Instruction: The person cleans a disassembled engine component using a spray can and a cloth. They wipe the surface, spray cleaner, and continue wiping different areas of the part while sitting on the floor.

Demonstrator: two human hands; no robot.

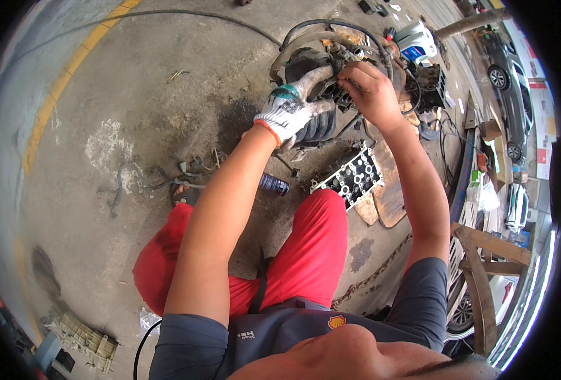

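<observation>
Both the gloved left hand point(289, 111) and bare right hand point(370, 88) clamp fingers on the half-hidden engine point(331, 69).

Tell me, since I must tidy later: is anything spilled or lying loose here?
Yes. A dark stain marks the floor left of the engine. A spray can lies on its side, and loose wires sprawl nearby.
</observation>
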